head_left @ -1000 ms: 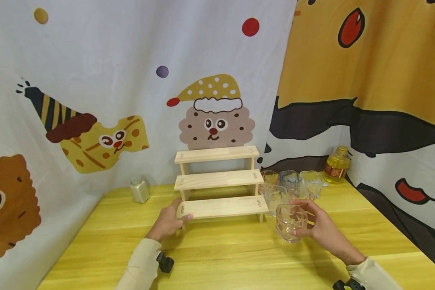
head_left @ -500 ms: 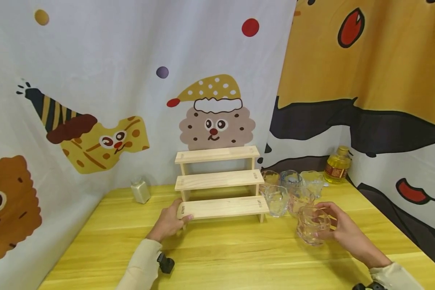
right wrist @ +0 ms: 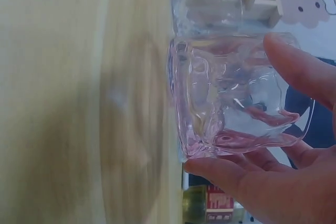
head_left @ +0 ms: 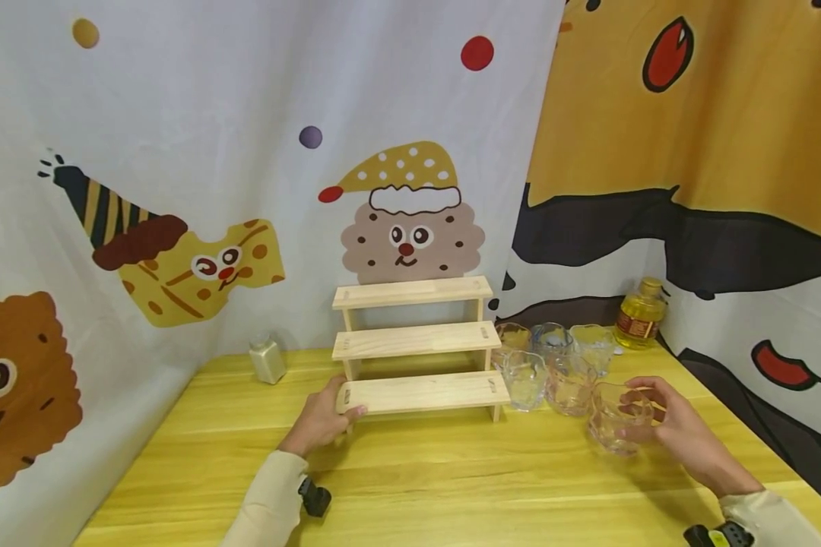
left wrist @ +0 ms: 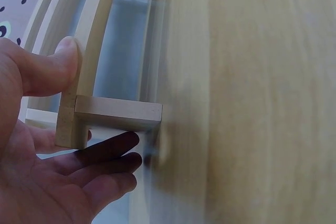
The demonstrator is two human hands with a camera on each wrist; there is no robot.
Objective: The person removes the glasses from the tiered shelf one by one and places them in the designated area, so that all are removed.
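Note:
A three-tier wooden step shelf (head_left: pixel 420 391) stands on the table. My left hand (head_left: pixel 321 418) grips the left end of its lowest step. In the left wrist view the thumb (left wrist: pixel 65 61) lies on the step's board, and the other fingers reach past the end leg (left wrist: pixel 118 111). My right hand (head_left: pixel 677 425) holds a clear, pink-tinted glass cup (right wrist: pixel 231 98) by its sides, right of the shelf. Several more wavy glass cups stand close together beside the shelf, among them a clear one (head_left: pixel 524 382) and a pinkish one (head_left: pixel 569 387).
At the back right stands a bottle of yellow oil (head_left: pixel 639 315). A small jar with pale contents (head_left: pixel 267 361) stands left of the shelf. Cartoon-printed cloth (head_left: pixel 246 114) hangs behind and beside the yellow wood-grain table (head_left: pixel 410 486).
My right hand has carried the glass cup to the right, away from the shelf's front corner and past the grouped cups. My left hand has stayed on the shelf.

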